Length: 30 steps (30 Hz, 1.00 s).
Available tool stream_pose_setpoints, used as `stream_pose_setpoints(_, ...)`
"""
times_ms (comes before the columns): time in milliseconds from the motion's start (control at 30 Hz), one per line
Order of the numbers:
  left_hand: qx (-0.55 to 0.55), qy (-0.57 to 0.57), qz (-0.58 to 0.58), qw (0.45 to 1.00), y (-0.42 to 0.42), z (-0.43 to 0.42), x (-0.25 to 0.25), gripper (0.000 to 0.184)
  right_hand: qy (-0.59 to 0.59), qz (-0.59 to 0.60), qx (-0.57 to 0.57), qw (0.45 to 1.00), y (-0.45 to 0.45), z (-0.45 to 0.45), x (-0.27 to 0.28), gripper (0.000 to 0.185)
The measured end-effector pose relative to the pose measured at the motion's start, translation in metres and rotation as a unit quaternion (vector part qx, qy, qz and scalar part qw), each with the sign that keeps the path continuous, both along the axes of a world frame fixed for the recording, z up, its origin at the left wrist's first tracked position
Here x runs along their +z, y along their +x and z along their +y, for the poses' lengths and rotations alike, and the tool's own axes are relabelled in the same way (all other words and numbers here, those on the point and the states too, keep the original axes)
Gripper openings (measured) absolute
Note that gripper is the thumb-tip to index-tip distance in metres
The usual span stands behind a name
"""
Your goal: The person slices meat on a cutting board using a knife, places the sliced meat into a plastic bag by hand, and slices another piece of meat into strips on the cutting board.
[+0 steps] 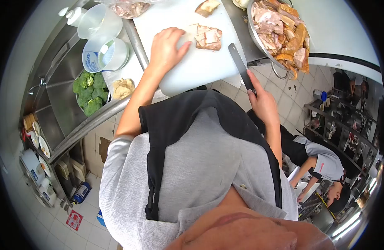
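Observation:
My right hand [263,100] grips the handle of a knife [238,60], its dark blade angled up and left over the right edge of a white cutting board [179,79]. Resting on the board, my left hand [169,46] has its thumb and fingers apart and holds nothing. Just right of its fingertips lies a cut piece of cooked meat [209,37], pale on top and brown along the edge, apart from the blade. Another browned piece of meat [207,7] sits farther up the board.
A metal bowl [251,25] heaped with cut meat stands right of the board. Left are clear plastic containers [104,56], broccoli [91,89], a yellowish lump [123,88] and a steel sink [67,100]. Bagged meat [131,8] lies at the top. A co-worker [321,162] bends at lower right.

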<state>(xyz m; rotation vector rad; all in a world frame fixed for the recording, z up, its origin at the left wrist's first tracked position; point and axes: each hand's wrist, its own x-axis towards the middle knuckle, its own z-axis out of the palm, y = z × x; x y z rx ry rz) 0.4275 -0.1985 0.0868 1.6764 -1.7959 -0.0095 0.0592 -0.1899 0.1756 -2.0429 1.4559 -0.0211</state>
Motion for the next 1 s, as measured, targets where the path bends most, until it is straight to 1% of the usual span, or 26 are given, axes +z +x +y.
stream_pose_setpoints(33,-0.001,0.001,0.000,1.000,-0.016,-0.008,-0.006,0.041,0.000,0.035,0.005,0.999,-0.002,-0.002,-0.005,0.074)
stream_pose_setpoints(100,0.002,0.070,-0.016,0.997,-0.041,-0.027,-0.012,0.045,-0.001,0.032,0.012,0.999,-0.012,-0.004,-0.019,0.074)
stream_pose_setpoints(133,0.002,0.069,-0.020,0.997,-0.047,-0.034,-0.012,0.045,-0.031,-0.014,0.025,0.999,-0.014,-0.005,-0.026,0.074)
stream_pose_setpoints(167,0.008,0.090,-0.039,0.995,-0.055,-0.039,-0.012,0.047,-0.057,-0.059,0.036,0.996,-0.018,-0.003,-0.030,0.075)
stream_pose_setpoints(200,0.014,0.110,-0.057,0.992,-0.060,-0.042,-0.012,0.050,-0.057,-0.061,0.032,0.996,-0.022,-0.004,-0.033,0.075)
stream_pose_setpoints(267,0.015,0.111,-0.066,0.991,-0.065,-0.045,-0.013,0.051,-0.031,-0.041,0.025,0.998,-0.024,-0.004,-0.037,0.076)
stream_pose_setpoints(333,0.023,0.112,-0.076,0.991,-0.067,-0.049,-0.011,0.051,-0.025,-0.052,0.026,0.998,-0.030,-0.005,-0.044,0.076)
stream_pose_setpoints(433,0.017,0.142,-0.108,0.984,-0.067,-0.056,-0.006,0.046,-0.024,-0.073,0.040,0.996,-0.040,-0.014,-0.059,0.076)
stream_pose_setpoints(500,-0.005,0.156,-0.122,0.980,-0.065,-0.065,0.001,0.039,-0.029,-0.083,0.047,0.995,-0.046,-0.017,-0.064,0.077)
stream_pose_setpoints(533,0.002,0.132,-0.123,0.983,-0.062,-0.069,0.003,0.040,-0.028,-0.094,0.053,0.994,-0.047,-0.019,-0.062,0.077)
stream_pose_setpoints(567,-0.002,0.131,-0.126,0.983,-0.054,-0.074,0.001,0.040,-0.029,-0.099,0.055,0.993,-0.047,-0.019,-0.062,0.077)
stream_pose_setpoints(633,0.020,0.113,-0.065,0.991,-0.037,-0.083,0.004,0.043,-0.031,-0.102,0.056,0.993,-0.048,-0.019,-0.062,0.077)
stream_pose_setpoints(667,0.033,0.127,-0.051,0.990,-0.030,-0.084,0.011,0.047,-0.031,-0.100,0.055,0.993,-0.048,-0.019,-0.062,0.077)
stream_pose_setpoints(700,0.032,0.126,-0.051,0.990,-0.024,-0.085,0.010,0.047,-0.031,-0.098,0.054,0.993,-0.048,-0.019,-0.063,0.078)
stream_pose_setpoints(767,0.072,0.110,-0.019,0.991,-0.012,-0.087,0.008,0.048,-0.021,-0.090,0.053,0.994,-0.048,-0.021,-0.062,0.078)
stream_pose_setpoints(800,0.079,0.134,-0.035,0.987,-0.006,-0.088,0.007,0.048,-0.017,-0.087,0.051,0.995,-0.047,-0.022,-0.061,0.078)
stream_pose_setpoints(867,0.081,0.133,-0.015,0.988,-0.003,-0.089,0.002,0.051,0.008,-0.108,0.036,0.993,-0.046,-0.020,-0.060,0.079)
stream_pose_setpoints(933,0.087,0.144,0.006,0.986,-0.009,-0.077,-0.007,0.054,0.016,-0.104,0.036,0.994,-0.048,-0.020,-0.064,0.079)
stream_pose_setpoints(1000,0.053,0.144,0.070,0.986,-0.030,-0.069,-0.009,0.052,0.017,-0.103,0.040,0.994,-0.049,-0.022,-0.064,0.079)
